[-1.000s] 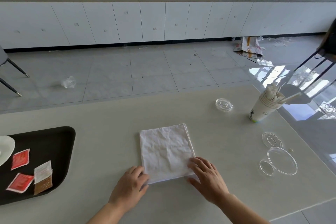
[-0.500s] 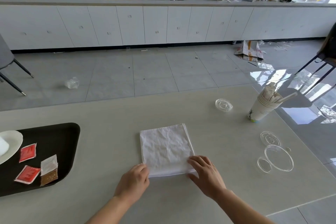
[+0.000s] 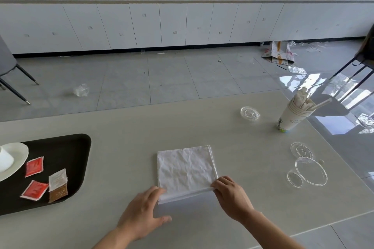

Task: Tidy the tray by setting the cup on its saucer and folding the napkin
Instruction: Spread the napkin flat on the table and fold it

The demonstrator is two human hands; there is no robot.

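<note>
Pinching the near edge of the white napkin (image 3: pixel 186 170), the left hand (image 3: pixel 144 211) and right hand (image 3: pixel 230 195) hold its two near corners, lifting them off the tabletop (image 3: pixel 125 127). Left of the napkin, the cup (image 3: pixel 5 160) sits on its saucer (image 3: pixel 18 156) in the black tray (image 3: pixel 66 147).

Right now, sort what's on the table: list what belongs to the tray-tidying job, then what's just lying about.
For the job:
napkin, pinched at its near corners by left hand and right hand
tray
cup on saucer

Lying about:
clear lids
paper cup stack
sachets
</note>
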